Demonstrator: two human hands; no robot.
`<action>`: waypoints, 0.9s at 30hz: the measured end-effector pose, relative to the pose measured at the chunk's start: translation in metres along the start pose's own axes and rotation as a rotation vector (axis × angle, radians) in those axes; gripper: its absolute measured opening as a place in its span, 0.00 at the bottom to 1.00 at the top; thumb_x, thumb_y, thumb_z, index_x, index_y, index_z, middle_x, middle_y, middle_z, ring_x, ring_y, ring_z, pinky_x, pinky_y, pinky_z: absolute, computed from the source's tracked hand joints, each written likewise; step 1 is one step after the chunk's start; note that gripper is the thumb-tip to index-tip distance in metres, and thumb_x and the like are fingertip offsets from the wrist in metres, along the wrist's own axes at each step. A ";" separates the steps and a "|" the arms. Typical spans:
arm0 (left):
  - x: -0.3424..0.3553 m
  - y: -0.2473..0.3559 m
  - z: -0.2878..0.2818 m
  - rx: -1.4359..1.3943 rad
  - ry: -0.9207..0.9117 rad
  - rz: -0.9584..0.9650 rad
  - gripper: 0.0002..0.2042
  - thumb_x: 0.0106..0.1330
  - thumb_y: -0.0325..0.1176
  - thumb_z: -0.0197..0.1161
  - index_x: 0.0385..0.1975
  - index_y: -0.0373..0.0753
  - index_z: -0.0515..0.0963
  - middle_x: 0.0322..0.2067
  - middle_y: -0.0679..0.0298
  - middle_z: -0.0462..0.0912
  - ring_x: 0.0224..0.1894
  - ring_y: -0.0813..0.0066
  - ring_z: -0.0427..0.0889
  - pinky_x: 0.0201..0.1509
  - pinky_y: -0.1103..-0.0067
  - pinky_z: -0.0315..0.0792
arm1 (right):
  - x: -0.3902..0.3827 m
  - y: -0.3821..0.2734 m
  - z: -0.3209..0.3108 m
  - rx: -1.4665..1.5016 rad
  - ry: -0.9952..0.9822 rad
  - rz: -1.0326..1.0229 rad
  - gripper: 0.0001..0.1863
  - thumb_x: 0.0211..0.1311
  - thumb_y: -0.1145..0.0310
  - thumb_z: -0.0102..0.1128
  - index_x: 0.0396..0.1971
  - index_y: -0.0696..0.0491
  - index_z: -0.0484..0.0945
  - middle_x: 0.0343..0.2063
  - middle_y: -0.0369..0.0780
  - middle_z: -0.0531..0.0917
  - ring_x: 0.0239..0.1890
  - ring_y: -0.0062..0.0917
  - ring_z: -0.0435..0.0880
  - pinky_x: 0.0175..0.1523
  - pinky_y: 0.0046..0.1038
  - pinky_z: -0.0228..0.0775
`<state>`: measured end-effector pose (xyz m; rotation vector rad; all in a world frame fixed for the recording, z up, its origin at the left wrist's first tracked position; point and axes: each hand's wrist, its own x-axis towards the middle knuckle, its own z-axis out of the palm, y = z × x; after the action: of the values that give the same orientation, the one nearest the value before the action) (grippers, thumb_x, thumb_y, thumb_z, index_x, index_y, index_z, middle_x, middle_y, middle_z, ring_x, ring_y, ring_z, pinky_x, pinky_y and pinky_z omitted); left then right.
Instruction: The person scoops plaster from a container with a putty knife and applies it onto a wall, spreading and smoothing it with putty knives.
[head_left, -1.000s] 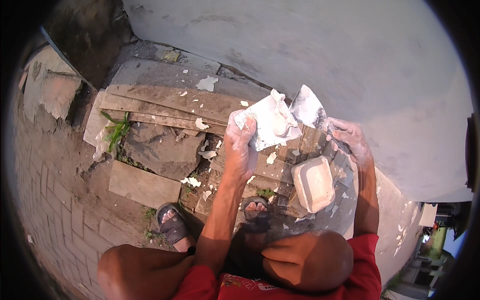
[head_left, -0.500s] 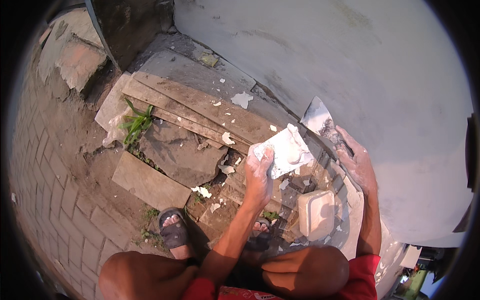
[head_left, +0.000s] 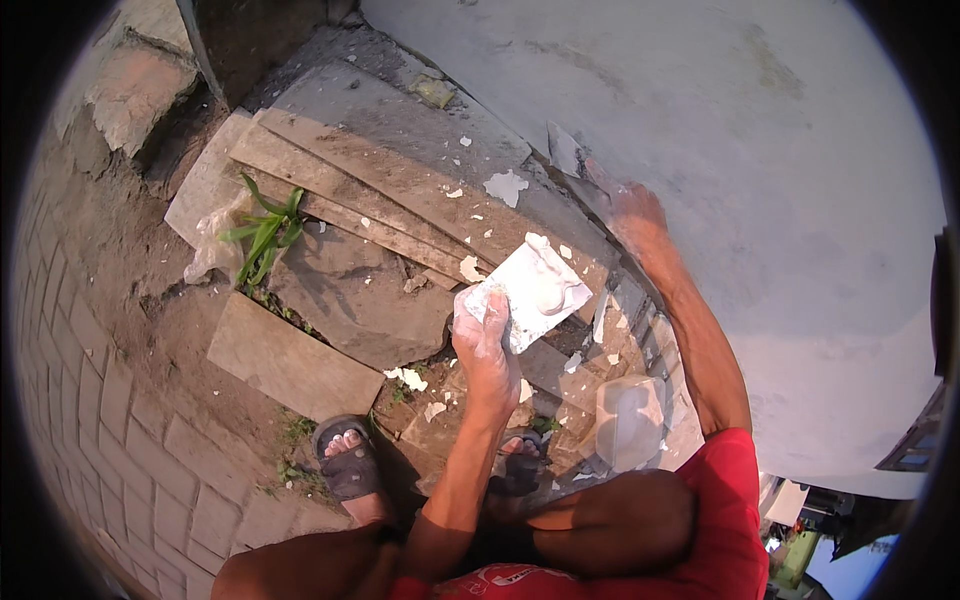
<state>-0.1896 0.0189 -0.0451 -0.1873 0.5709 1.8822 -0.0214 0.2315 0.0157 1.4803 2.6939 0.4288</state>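
Gripping a plate (head_left: 522, 322) (left hand (head_left: 487, 345), mid-frame) and scraper (head_left: 563, 148) (right hand (head_left: 636, 216), upper centre), I could tilt carelessly and dump that paste (head_left: 549, 290).

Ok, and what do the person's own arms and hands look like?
The left hand and right hand are bare, with no gloves, and whitish residue smudges the fingers. Both forearms are uncovered, with no watch or bracelet showing. The right arm's red sleeve ends around the elbow; only a bit of red shows at the left arm.
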 end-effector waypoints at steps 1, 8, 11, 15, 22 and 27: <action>0.001 -0.001 0.002 -0.007 -0.010 0.001 0.12 0.70 0.27 0.58 0.48 0.34 0.67 0.41 0.64 0.76 0.44 0.82 0.75 0.52 0.80 0.70 | -0.001 0.004 -0.001 -0.020 0.022 0.015 0.24 0.64 0.64 0.52 0.61 0.36 0.71 0.37 0.49 0.81 0.39 0.47 0.80 0.44 0.44 0.74; 0.004 0.017 0.000 0.077 0.028 -0.011 0.11 0.69 0.26 0.58 0.48 0.34 0.67 0.41 0.65 0.76 0.43 0.83 0.74 0.52 0.82 0.68 | -0.030 -0.010 -0.064 -0.015 -0.168 0.201 0.26 0.63 0.67 0.54 0.63 0.37 0.69 0.33 0.49 0.81 0.37 0.47 0.80 0.44 0.45 0.73; 0.002 -0.002 0.008 0.019 0.006 -0.040 0.11 0.69 0.25 0.57 0.48 0.34 0.67 0.41 0.65 0.76 0.43 0.82 0.74 0.52 0.81 0.68 | 0.006 -0.001 0.003 -0.103 -0.069 0.050 0.29 0.65 0.67 0.53 0.66 0.31 0.64 0.42 0.49 0.81 0.44 0.42 0.81 0.48 0.43 0.75; 0.005 0.020 -0.018 0.094 0.072 0.030 0.11 0.69 0.25 0.57 0.48 0.33 0.67 0.41 0.65 0.76 0.43 0.82 0.74 0.52 0.81 0.68 | 0.000 -0.036 0.023 -0.019 0.102 -0.051 0.29 0.63 0.66 0.54 0.65 0.32 0.66 0.43 0.48 0.81 0.42 0.42 0.82 0.45 0.42 0.75; 0.013 0.013 0.003 0.059 0.043 -0.007 0.11 0.70 0.26 0.57 0.49 0.33 0.67 0.42 0.63 0.76 0.44 0.82 0.74 0.52 0.80 0.69 | -0.043 -0.002 -0.055 -0.013 -0.134 0.231 0.24 0.63 0.65 0.54 0.61 0.36 0.72 0.37 0.47 0.82 0.35 0.46 0.81 0.43 0.44 0.75; 0.009 0.006 0.001 0.032 0.019 0.014 0.11 0.70 0.26 0.57 0.49 0.33 0.67 0.43 0.63 0.76 0.44 0.81 0.74 0.52 0.80 0.69 | 0.009 -0.017 0.011 -0.082 -0.140 0.073 0.23 0.65 0.64 0.54 0.60 0.35 0.73 0.39 0.46 0.82 0.40 0.44 0.81 0.47 0.44 0.73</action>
<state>-0.1984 0.0252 -0.0462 -0.1808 0.6160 1.8851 -0.0388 0.2332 0.0012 1.5287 2.4925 0.4161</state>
